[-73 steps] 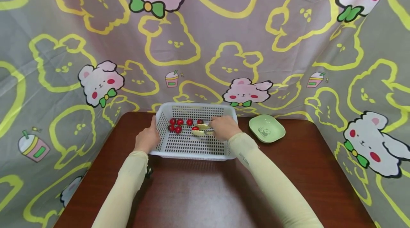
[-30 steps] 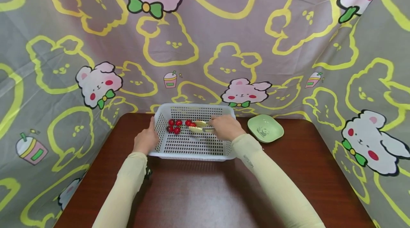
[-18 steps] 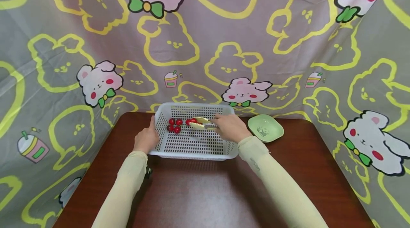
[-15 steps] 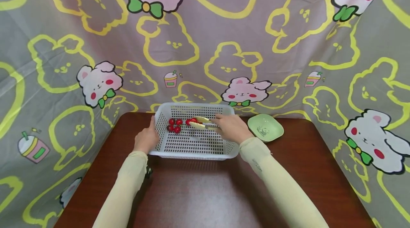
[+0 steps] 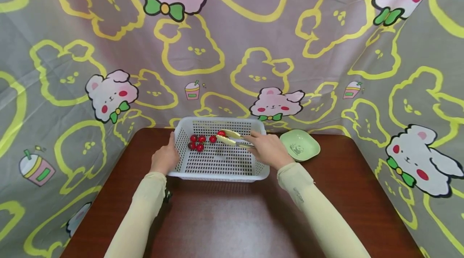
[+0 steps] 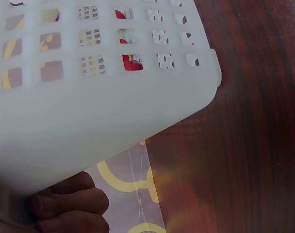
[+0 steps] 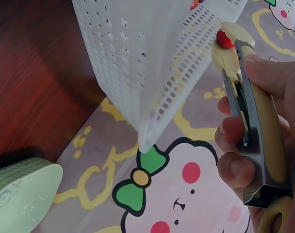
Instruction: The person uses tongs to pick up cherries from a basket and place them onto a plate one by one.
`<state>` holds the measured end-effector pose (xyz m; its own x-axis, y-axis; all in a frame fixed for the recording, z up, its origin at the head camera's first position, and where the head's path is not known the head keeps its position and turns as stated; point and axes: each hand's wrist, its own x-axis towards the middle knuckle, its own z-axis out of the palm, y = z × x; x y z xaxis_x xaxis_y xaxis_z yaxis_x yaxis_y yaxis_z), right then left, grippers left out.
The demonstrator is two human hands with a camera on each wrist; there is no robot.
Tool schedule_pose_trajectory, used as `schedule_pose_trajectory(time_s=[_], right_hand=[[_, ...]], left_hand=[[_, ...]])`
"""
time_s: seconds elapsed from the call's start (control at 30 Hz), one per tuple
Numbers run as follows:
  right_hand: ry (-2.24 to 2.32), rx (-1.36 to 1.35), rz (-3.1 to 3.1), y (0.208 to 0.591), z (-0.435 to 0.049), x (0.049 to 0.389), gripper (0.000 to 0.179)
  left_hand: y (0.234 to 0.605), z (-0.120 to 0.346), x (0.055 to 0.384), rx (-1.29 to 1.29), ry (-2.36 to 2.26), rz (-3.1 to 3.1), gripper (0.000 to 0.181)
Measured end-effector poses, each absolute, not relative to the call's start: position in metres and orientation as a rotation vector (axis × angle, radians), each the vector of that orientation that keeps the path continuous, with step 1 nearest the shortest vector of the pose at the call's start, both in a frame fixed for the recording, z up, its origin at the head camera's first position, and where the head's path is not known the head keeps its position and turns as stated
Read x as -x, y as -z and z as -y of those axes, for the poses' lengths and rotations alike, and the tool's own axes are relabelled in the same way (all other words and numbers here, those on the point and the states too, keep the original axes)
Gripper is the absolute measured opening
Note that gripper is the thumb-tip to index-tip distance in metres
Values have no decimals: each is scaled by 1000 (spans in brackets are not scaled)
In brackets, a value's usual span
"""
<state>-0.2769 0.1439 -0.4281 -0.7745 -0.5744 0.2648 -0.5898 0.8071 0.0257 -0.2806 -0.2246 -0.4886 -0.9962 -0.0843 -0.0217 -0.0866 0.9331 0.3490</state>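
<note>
My left hand [image 5: 165,157] grips the left rim of a white perforated plastic basket [image 5: 217,177]; in the left wrist view its curled fingers [image 6: 79,201] show under the rim. My right hand [image 5: 270,150] holds a pair of tongs [image 7: 269,136] with cream tips and metal arms, fingers and thumb wrapped round the handles. Between the tips is one cherry tomato [image 7: 224,40], raised near the basket's back wall. Several other cherry tomatoes [image 5: 199,147] lie on the basket floor toward the left, one [image 5: 212,139] a little apart from the group.
A light green bowl [image 5: 306,146] with a panda print stands right of the basket, behind my right forearm. The brown wooden table [image 5: 224,217] ends at a patterned cloth curtain [image 5: 232,76] at the back and sides.
The tongs have moved left to the tomatoes, taken hold of one, and moved up and right with it, away from its neighbour. My left hand has stayed on the rim.
</note>
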Motion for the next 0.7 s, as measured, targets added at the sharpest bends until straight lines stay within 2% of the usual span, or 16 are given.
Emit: schedule_pose_trajectory(time_s=[0.7], right_hand=[[-207, -866, 2708, 439, -161, 268, 44]], left_hand=[[487, 223, 280, 134, -534, -3086, 73]])
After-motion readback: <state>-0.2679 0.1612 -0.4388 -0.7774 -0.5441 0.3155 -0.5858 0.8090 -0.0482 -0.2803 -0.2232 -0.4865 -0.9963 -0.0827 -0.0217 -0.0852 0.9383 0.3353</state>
